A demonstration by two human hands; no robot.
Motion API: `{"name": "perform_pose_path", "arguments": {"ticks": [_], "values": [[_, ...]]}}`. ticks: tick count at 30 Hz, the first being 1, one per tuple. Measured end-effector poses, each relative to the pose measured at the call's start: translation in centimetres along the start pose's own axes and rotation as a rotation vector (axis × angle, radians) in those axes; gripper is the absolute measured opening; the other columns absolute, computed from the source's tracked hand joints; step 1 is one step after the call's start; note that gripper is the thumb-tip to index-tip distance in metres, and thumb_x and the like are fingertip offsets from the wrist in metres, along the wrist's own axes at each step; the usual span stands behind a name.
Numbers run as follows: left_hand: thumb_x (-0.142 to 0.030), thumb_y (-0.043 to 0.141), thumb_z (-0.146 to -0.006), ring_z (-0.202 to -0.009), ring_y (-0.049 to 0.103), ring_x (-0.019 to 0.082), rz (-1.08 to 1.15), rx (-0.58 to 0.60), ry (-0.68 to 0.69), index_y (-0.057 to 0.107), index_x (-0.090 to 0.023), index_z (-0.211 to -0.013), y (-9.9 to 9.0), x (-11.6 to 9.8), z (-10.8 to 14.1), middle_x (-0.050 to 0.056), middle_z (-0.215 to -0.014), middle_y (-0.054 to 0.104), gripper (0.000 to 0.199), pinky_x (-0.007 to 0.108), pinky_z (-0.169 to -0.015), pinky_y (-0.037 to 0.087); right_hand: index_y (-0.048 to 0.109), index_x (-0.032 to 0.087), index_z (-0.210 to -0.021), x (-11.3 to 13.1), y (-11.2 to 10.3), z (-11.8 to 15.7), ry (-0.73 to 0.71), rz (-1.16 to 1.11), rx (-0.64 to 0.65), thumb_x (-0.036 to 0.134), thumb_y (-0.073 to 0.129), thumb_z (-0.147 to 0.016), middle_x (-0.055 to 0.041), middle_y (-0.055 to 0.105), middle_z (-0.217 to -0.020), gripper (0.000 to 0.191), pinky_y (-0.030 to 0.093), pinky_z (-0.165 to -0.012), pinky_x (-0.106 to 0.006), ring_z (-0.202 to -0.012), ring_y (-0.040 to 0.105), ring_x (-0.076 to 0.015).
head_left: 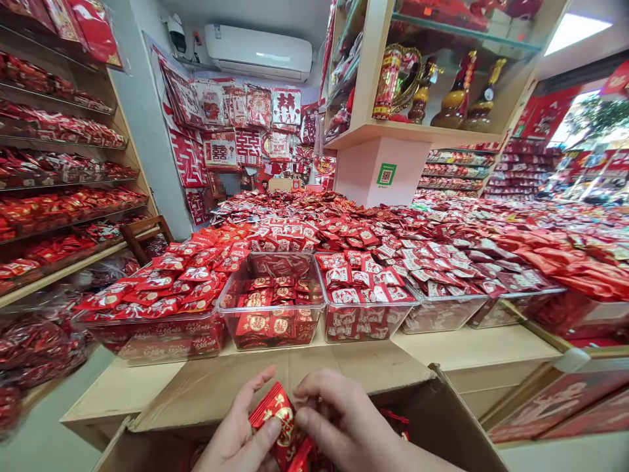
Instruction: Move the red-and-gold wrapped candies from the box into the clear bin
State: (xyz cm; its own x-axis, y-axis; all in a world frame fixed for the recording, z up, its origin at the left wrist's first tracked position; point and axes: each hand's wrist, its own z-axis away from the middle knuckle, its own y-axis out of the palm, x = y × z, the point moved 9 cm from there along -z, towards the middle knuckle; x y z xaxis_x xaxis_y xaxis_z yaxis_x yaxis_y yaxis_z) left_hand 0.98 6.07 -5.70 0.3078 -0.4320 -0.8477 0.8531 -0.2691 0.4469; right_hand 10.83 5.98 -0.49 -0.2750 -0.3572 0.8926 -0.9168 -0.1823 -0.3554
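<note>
Over an open cardboard box (344, 360), my left hand (240, 426) grips a small red packet (281, 419) with gold print, its thumb pressed on the front. My right hand (339, 413) is close beside it, thumb and fingertips pinched together at the packet's right edge. Another red packet shows below, between the hands. Inside the box, more red packets (396, 423) are partly visible behind my right wrist. Just beyond the box flap stands a clear plastic bin (270, 308) partly filled with red packets.
A heaped bin of red packets (162, 288) stands on the left, and a fuller bin (366, 295) on the right. The counter (472, 344) holds several such bins. Stocked shelves (59, 137) line the left wall. A display cabinet (417, 131) rises above the counter.
</note>
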Motion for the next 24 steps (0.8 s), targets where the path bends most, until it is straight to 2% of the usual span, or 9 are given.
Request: {"name": "perform_pose_path", "arguments": {"ticks": [2, 5, 8, 10, 12, 16, 19, 22, 24], "values": [[-0.042, 0.069, -0.064, -0.044, 0.053, 0.012, -0.092, 0.061, 0.002, 0.015, -0.026, -0.129, 0.0, 0.6, -0.2, -0.005, -0.056, 0.059, 0.086, 0.023, -0.046, 0.041, 0.056, 0.018, -0.097, -1.4, 0.8, -0.3, 0.159, -0.225, 0.027, 0.027, 0.055, -0.074, -0.0038, 0.059, -0.079, 0.025, 0.043, -0.060, -0.024, -0.067, 0.053, -0.0117], [-0.047, 0.063, -0.068, -0.034, 0.040, 0.007, -0.216, 0.100, 0.009, 0.011, -0.023, -0.130, 0.0, 1.3, -0.3, -0.008, -0.045, 0.051, 0.085, 0.018, -0.037, 0.030, 0.052, 0.017, -0.100, -2.3, 2.0, -0.4, 0.270, -0.507, 0.072, 0.026, 0.062, -0.068, -0.0010, 0.057, -0.077, 0.035, 0.041, -0.062, -0.023, -0.064, 0.052, -0.0085], [-0.042, 0.067, -0.066, -0.041, 0.046, 0.008, -0.177, 0.095, 0.055, 0.012, -0.021, -0.129, 0.3, 1.0, -0.2, -0.004, -0.059, 0.059, 0.087, 0.018, -0.041, 0.036, 0.048, 0.016, -0.098, -2.9, 2.1, -0.1, 0.339, -0.594, 0.024, 0.024, 0.068, -0.061, 0.0021, 0.055, -0.071, 0.043, 0.039, -0.057, -0.021, -0.057, 0.049, -0.0063], [-0.035, 0.073, -0.061, -0.051, 0.054, 0.010, -0.108, 0.082, 0.083, 0.014, -0.019, -0.128, 0.5, 0.6, -0.2, 0.001, -0.075, 0.064, 0.091, 0.019, -0.044, 0.039, 0.048, 0.016, -0.094, -2.8, 1.9, 0.0, 0.318, -0.622, -0.011, 0.025, 0.069, -0.060, 0.0011, 0.056, -0.074, 0.041, 0.041, -0.061, -0.022, -0.063, 0.051, -0.0078], [-0.035, 0.074, -0.060, -0.057, 0.058, 0.013, -0.070, 0.046, 0.077, 0.016, -0.019, -0.129, 0.2, 0.6, -0.3, 0.004, -0.079, 0.065, 0.091, 0.021, -0.047, 0.042, 0.050, 0.016, -0.090, -2.5, 2.1, 0.1, 0.294, -0.635, 0.003, 0.027, 0.070, -0.060, -0.0009, 0.057, -0.078, 0.038, 0.042, -0.068, -0.025, -0.072, 0.054, -0.0105], [-0.031, 0.072, -0.063, -0.054, 0.059, 0.013, -0.004, -0.043, 0.032, 0.019, -0.022, -0.130, -0.6, 0.6, -0.2, -0.003, -0.061, 0.062, 0.086, 0.023, -0.052, 0.046, 0.052, 0.016, -0.087, -3.1, 3.1, 0.4, 0.330, -0.616, 0.080, 0.027, 0.072, -0.056, -0.0021, 0.059, -0.078, 0.038, 0.044, -0.070, -0.028, -0.073, 0.056, -0.0137], [-0.031, 0.072, -0.062, -0.056, 0.060, 0.014, 0.033, -0.087, 0.038, 0.036, -0.019, -0.123, -1.0, 0.2, 0.2, -0.002, -0.063, 0.063, 0.071, 0.024, -0.053, 0.048, 0.054, 0.016, -0.088, -3.4, 2.9, 0.4, 0.326, -0.563, 0.065, 0.028, 0.069, -0.059, -0.0023, 0.059, -0.077, 0.035, 0.045, -0.066, -0.028, -0.071, 0.056, -0.0144], [-0.039, 0.071, -0.062, -0.053, 0.058, 0.011, -0.010, -0.106, 0.009, 0.058, -0.014, -0.100, -1.4, 0.4, 0.1, -0.001, -0.061, 0.063, 0.047, 0.020, -0.049, 0.047, 0.054, 0.017, -0.095, -3.3, 1.8, 0.2, 0.290, -0.313, 0.020, 0.027, 0.060, -0.066, -0.0060, 0.058, -0.087, 0.031, 0.045, -0.060, -0.026, -0.068, 0.055, -0.0140], [-0.040, 0.070, -0.062, -0.051, 0.058, 0.012, 0.018, -0.088, -0.014, 0.062, -0.015, -0.091, -1.4, 0.8, -0.2, 0.000, -0.057, 0.063, 0.040, 0.020, -0.047, 0.045, 0.051, 0.019, -0.101, -2.2, 1.2, -0.2, 0.155, -0.069, 0.002, 0.025, 0.060, -0.065, -0.0098, 0.054, -0.102, 0.038, 0.045, -0.064, -0.028, -0.075, 0.055, -0.0160]]}}
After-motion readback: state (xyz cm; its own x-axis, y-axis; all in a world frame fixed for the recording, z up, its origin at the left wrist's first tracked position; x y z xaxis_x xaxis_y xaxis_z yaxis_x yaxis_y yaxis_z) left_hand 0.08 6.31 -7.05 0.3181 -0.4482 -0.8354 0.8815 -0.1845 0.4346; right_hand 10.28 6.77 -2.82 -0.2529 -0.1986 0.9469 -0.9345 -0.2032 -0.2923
